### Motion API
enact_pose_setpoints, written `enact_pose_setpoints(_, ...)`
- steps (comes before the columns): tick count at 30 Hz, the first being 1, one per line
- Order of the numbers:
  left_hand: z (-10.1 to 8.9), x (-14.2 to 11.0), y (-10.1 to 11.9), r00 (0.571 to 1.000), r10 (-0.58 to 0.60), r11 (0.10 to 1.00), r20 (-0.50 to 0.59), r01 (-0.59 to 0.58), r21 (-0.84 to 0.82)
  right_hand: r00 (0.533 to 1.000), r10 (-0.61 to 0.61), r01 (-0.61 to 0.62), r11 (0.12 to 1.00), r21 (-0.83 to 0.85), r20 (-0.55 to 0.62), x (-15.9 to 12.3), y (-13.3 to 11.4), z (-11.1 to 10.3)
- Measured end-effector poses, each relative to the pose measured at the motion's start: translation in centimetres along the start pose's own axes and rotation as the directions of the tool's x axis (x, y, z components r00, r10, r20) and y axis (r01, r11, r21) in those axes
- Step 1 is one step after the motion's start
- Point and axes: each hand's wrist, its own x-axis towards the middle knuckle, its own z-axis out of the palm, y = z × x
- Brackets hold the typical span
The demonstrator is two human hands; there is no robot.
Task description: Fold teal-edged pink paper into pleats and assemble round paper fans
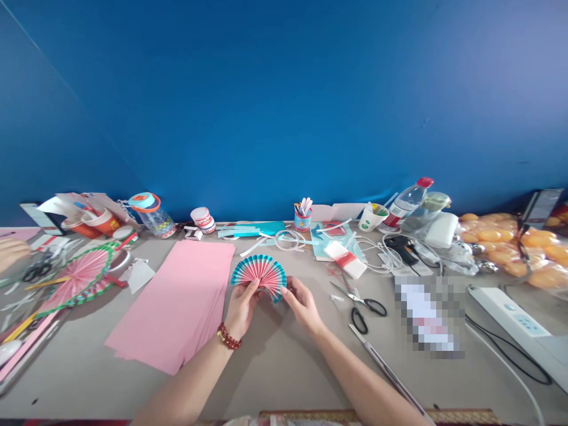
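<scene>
A pleated paper fan, pink with a teal border, is spread in a half circle above the middle of the table. My left hand grips its folded base, thumb on the front. At the fan's right end, my right hand pinches the edge between thumb and fingers. Left of my hands lies a stack of pink paper sheets. Black-handled scissors rest open to the right, with a craft knife nearer to me.
Further left are a pink and green paper fan and another person's hand. Along the blue wall stand a water bottle, a pot of sticks and a red-capped bottle. A power strip and bagged orange balls lie right.
</scene>
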Motion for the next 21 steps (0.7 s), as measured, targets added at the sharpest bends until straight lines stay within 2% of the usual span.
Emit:
enact_pose_setpoints(7, -0.07, -0.19, -0.61, 0.997, -0.040, 0.998, 0.068, 0.037, 0.041, 0.997, 0.056, -0.050, 0.993, 0.106, -0.052, 0.28, -0.61, -0.18)
enact_pose_setpoints(13, 0.10, -0.48, -0.94, 0.982, -0.115, 0.981, 0.149, 0.089, 0.174, 0.996, 0.028, -0.025, 0.999, 0.037, -0.081, 0.32, -0.25, -0.80)
enact_pose_setpoints(17, 0.23, -0.51, -0.86, 0.976, -0.115, 0.967, 0.185, 0.067, 0.246, 0.996, 0.006, -0.008, 1.000, -0.017, -0.094, 0.39, -0.17, -0.96)
enact_pose_setpoints(21, 0.38, -0.48, -0.86, 0.986, -0.097, 0.990, 0.137, 0.080, 0.120, 0.997, 0.015, -0.018, 0.999, -0.033, -0.075, 0.32, -0.35, -0.67)
